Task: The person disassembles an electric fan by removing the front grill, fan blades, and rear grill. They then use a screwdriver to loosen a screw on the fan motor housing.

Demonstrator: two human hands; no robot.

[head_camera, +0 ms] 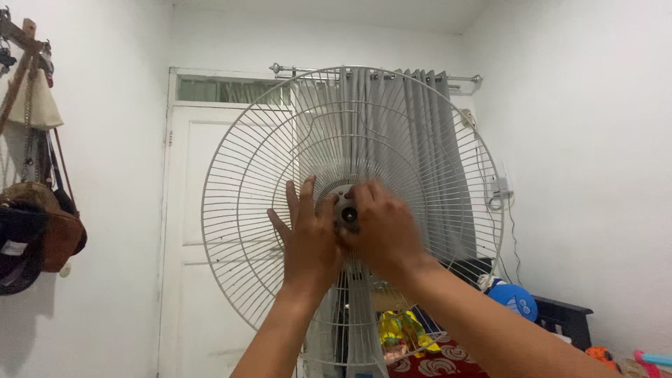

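Round white wire fan guard [252, 175] standing upright at frame centre, flat face toward camera, axis pointing straight out; no long axis. Left hand [308, 234] splayed flat against wires at 9 o'clock of grey hub [346, 210]. Right hand [385, 227] curled gripping hub at 3 o'clock. Risk: guard probably tilting or dropping if grip slips.

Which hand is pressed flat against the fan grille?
The left hand, fingers spread open on the wire grille; the right hand curls around the centre hub.
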